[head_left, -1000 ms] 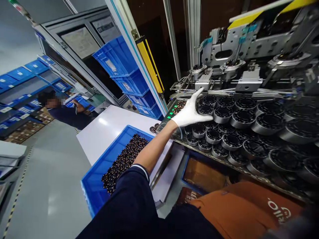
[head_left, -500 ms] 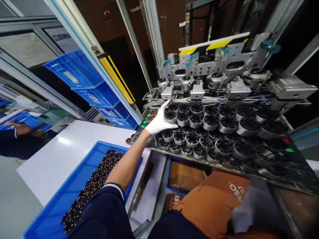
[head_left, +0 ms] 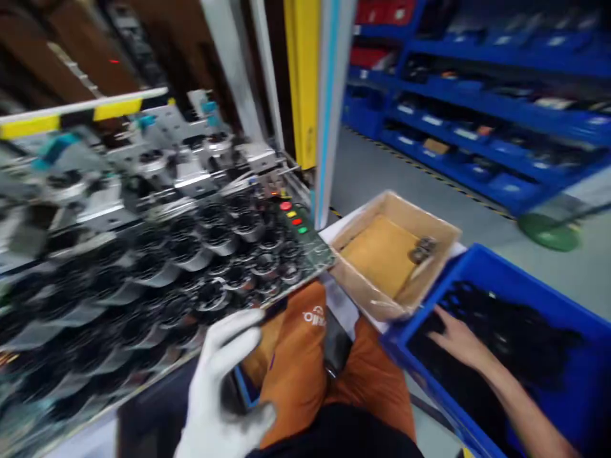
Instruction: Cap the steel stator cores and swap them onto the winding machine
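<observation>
My left hand, in a white glove, is raised in front of the bench edge, its thumb and fingers spread with nothing between them. Nearest to it are rows of silver rings with black slotted inserts on the bench. My bare right hand reaches into a blue bin of black parts at the right. Its thumb and forefinger stand somewhat apart among the dark parts. Blur and the dark pile hide whether a part is between them.
A cardboard box with a few small metal pieces stands between bench and bin. Coloured buttons sit at the bench corner beside a yellow upright. Clamping fixtures line the back. Blue shelving stands behind.
The view has swung to the right. My left hand has left the ring at the far left of the rows and is now empty. My right hand has come into view in the bin.
</observation>
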Available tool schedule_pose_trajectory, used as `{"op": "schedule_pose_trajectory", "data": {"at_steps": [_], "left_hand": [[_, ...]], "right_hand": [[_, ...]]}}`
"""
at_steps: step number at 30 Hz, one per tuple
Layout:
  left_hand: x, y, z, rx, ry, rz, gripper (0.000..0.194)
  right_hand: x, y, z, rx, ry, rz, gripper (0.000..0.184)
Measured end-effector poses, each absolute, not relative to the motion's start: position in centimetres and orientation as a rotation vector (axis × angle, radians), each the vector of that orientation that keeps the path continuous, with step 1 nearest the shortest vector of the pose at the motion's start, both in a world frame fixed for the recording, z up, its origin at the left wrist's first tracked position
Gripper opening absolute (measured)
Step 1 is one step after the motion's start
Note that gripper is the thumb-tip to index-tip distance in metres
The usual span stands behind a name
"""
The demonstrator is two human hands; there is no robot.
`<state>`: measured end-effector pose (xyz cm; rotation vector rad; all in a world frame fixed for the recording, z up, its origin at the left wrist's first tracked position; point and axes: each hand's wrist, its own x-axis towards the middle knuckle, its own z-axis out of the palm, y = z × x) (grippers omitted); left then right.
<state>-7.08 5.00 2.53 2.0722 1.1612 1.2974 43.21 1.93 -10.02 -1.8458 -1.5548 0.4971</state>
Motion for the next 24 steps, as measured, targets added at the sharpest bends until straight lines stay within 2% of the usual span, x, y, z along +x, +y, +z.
{"op": "schedule_pose_trajectory", "data": {"at_steps": [1,4,5,9,12,17,24], "left_hand": [[-3.8,6.4,2.9,2.093,1.05,1.232,0.057],[7.2,12.2,4.0,2.106,0.799,1.116,0.048],[11.2,14.4,4.1,2.149,0.788,1.052,0.046],[25.8,21.8,2.0,2.406,0.946,0.453,0.058],[33.6,24.9,-1.2,2.427,0.93,0.13,0.055],[39.8,25.9,-4.9,2.35,0.895,-0.132,0.052],[39.8,26.9,-4.0,1.814,0.909,0.037,0.046]], "right_hand": [[44.6,1.6,-10.9,-1.935,-1.527,0.57,0.023],[47.1,0.9,-12.3,-2.056,-1.485,0.767,0.048],[47.6,0.7,-12.3,-2.063,-1.485,0.804,0.052],[49.1,0.3,-11.7,-2.065,-1.498,0.803,0.036],[49.9,0.1,-11.7,-2.093,-1.463,0.736,0.038],[49.8,0.2,-11.8,-2.061,-1.385,0.705,0.038],[48.8,0.8,-10.7,-1.903,-1.233,0.798,0.034]]}}
